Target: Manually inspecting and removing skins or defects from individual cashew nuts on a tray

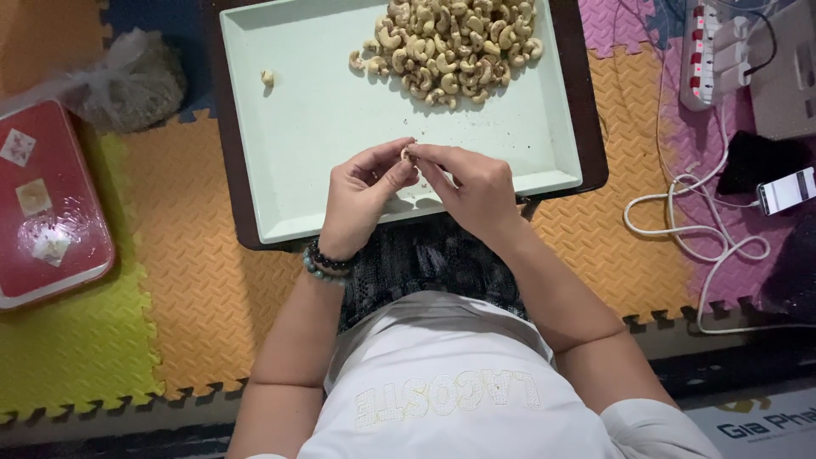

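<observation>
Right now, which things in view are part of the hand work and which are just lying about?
In use: cashew pinched between left hand and right hand; cashew pile; lone nut; pale tray.

Lying about: red tin, mesh bag, power strip, white cable, phone.

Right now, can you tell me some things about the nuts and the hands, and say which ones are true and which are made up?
1. Both hands, left hand and right hand, pinch one nut together. True.
2. The pile of nuts lies at the near edge of the tray. False: it lies at the far side, toward the right.
3. One lone nut lies apart from the pile, toward the tray's left. True.
4. The tray is bright red. False: it is pale green.
5. A bead bracelet is on the left wrist. True.
</observation>
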